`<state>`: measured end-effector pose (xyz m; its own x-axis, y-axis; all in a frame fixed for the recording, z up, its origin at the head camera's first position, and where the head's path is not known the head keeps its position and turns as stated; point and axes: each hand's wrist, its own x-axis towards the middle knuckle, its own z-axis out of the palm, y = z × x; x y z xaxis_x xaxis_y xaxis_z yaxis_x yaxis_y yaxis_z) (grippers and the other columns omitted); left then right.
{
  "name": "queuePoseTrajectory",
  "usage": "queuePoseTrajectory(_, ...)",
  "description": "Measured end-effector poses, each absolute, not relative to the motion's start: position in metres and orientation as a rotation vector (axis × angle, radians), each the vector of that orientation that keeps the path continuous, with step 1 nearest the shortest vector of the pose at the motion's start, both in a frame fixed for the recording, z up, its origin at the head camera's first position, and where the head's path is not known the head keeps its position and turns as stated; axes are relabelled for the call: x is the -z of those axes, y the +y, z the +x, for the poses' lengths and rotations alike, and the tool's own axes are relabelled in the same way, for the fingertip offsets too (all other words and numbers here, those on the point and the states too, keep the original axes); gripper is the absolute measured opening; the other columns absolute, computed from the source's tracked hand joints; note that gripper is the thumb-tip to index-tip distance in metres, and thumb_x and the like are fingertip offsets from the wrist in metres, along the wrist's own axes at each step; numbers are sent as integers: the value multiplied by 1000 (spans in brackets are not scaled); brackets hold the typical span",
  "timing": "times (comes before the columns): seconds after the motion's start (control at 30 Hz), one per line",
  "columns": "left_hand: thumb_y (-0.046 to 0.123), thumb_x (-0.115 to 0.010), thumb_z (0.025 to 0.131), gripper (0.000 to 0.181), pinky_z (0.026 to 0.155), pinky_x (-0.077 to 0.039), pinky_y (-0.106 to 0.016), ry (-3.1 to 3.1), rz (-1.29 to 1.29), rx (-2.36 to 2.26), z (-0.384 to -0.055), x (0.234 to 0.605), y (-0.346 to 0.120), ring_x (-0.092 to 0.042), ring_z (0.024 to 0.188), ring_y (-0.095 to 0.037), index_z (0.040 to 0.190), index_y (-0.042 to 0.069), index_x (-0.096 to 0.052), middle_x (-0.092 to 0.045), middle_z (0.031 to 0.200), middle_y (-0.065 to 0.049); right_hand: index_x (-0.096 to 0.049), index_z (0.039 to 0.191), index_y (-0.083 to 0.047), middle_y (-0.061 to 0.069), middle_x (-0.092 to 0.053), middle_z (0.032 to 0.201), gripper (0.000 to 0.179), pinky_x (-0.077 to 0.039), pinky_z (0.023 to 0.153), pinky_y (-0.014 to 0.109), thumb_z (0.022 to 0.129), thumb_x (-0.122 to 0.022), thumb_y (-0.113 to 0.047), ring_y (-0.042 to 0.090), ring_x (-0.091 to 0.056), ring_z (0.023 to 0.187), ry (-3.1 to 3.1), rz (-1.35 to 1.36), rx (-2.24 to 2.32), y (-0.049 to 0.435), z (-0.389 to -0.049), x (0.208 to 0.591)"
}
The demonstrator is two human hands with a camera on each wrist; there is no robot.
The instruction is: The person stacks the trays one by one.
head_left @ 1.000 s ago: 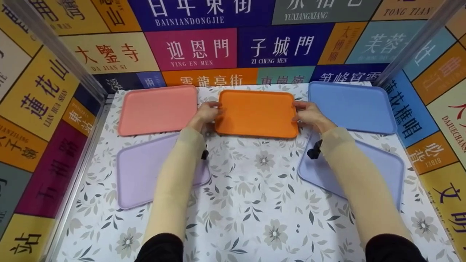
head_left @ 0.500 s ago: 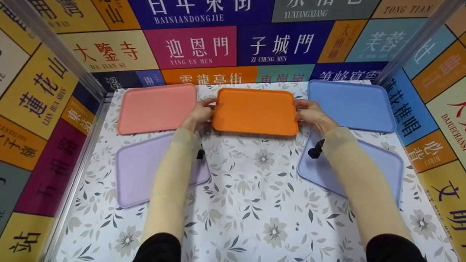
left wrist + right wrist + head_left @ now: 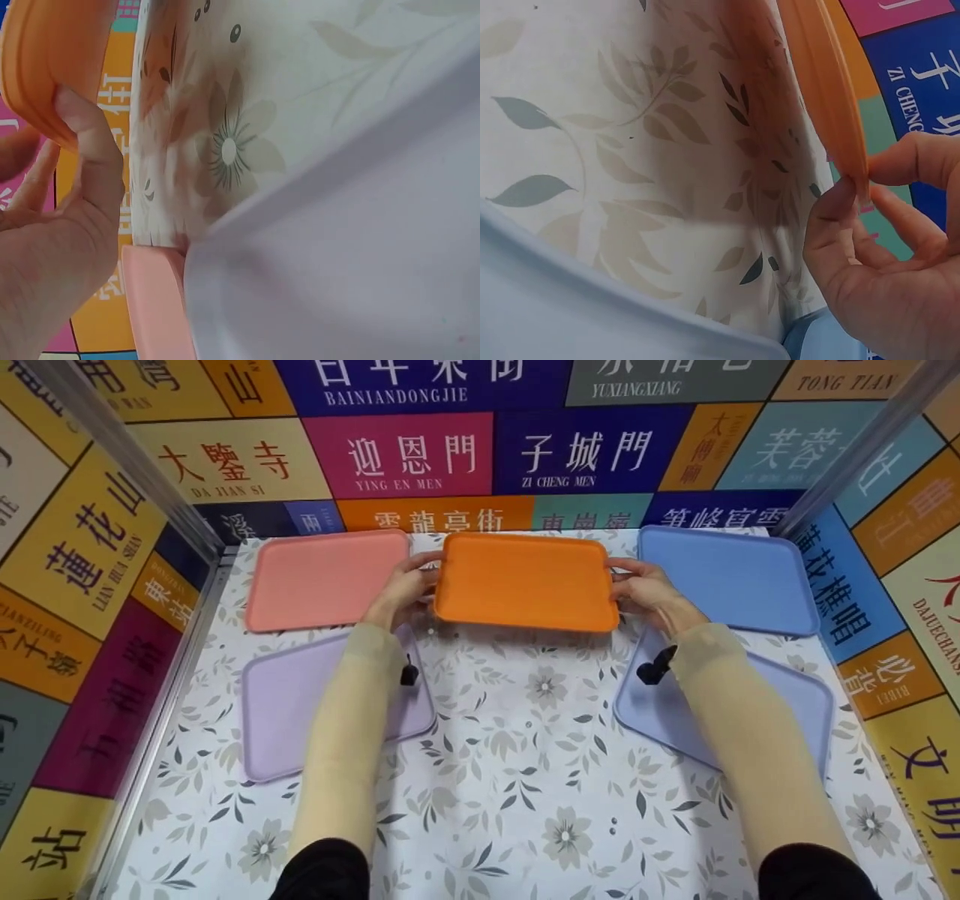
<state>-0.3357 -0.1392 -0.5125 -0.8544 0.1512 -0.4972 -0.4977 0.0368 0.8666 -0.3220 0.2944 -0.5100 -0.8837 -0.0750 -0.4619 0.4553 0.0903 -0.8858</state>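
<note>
Broadly, lettered walls (image 3: 420,454): coloured blocks on three sides in the head view; each wrist view shows only part of the back one.
Floral table (image 3: 517,780): spread out below the trays from the head; close and slanted from the wrists.
Four outer trays: together only in the head view; pink tray (image 3: 322,581) back left, blue tray (image 3: 727,577) back right, lilac tray (image 3: 285,712) and periwinkle tray (image 3: 802,705) in front of them.
Orange tray (image 3: 525,581): back middle, between both hands; the left wrist view adds a strip of wall between tray and table, a gap hidden from the head.
Left hand (image 3: 409,585): at the tray's left end, pinching it, thumb bent against the rim, other fingers partly hidden.
Right hand (image 3: 649,589): at the opposite end; its wrist view shows thumb and fingertips pinching the rim from either face.
Black fittings (image 3: 408,673): one beside each wrist, seen by the head camera alone.
</note>
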Motion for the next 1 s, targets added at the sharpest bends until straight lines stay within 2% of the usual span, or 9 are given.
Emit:
queuePoseTrajectory(0.23,16,-63,110,51,84,-59,-39,1892,-269,-1874,-329,512,-142,-69,113,-24,157,36,-63,-62,148,-6,-50,170,-14,-2,-76,116,82,-64,76,27,96,-56,21,14,-74,96,1854,325,2029,297,-323,510)
queuePoseTrajectory(0.43,9,-65,108,56,75,-65,-38,1840,-210,-1941,-325,513,-140,-74,104,-23,158,34,-62,-64,139,-7,-50,169,-12,-2,-75,114,82,-61,73,26,95,-53,23,14,-72,94,1839,313,2069,300,-320,510)
queuePoseTrajectory(0.7,0,-64,106,60,65,-69,-38,1773,-193,-2080,-318,519,-135,-74,92,-21,158,31,-63,-63,128,-6,-47,170,-8,0,-74,116,88,-63,71,27,90,-55,28,14,-75,93,1815,297,2096,301,-314,511)
queuePoseTrajectory(1.0,-4,-61,104,66,66,-68,-37,1804,-213,-2131,-307,525,-133,-74,97,-24,158,34,-62,-68,143,-8,-50,169,-10,-5,-76,120,70,-66,79,24,103,-62,9,11,-75,88,1877,364,2045,299,-299,508)
